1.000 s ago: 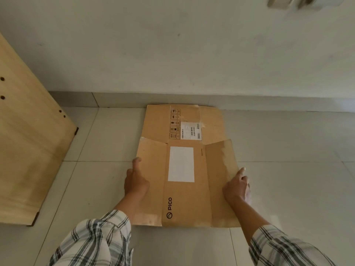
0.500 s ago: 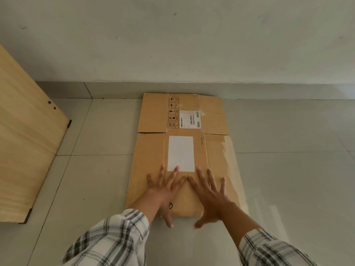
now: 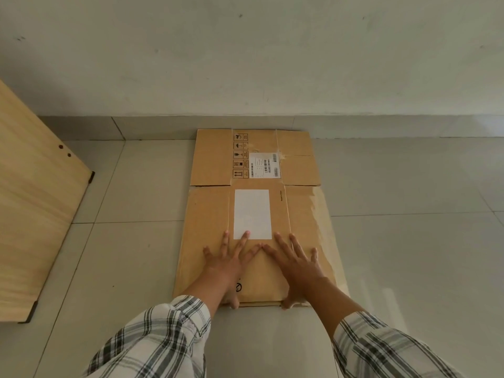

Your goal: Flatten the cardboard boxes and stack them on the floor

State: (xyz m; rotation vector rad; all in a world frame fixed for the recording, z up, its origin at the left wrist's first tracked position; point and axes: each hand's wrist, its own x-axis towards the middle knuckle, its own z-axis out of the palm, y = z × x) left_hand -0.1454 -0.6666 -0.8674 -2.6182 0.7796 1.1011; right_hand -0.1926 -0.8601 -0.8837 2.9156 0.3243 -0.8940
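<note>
- Plaid sleeves [image 3: 152, 339] fill the bottom of the frame as a person leans over the floor [image 3: 409, 255].
- The left hand [image 3: 226, 264] and right hand [image 3: 297, 266] lie spread wide, fingers straight. They hold nothing and press flat on the near end of the cardboard box [image 3: 207, 214] at lower centre, with the thumbs over its near edge.
- A second ago the hands were at the box's two side flaps, which stood slightly raised. Now the flaps lie level and both palms bear down mid-panel, just below the white label [image 3: 252, 211]. Flattening of this box looks all but finished.
- Bare tile lies open on both sides of the box. The wooden panel [image 3: 32, 200] at the left of the frame stands well apart.
- Beyond, at upper centre, a second cardboard sheet [image 3: 215, 159] lies flat, its far edge at the foot of the wall [image 3: 245, 64]. Whether the near box overlaps it or only abuts it cannot be told.
- There is likely no room to slide forward, so any shifting must go sideways or back.
</note>
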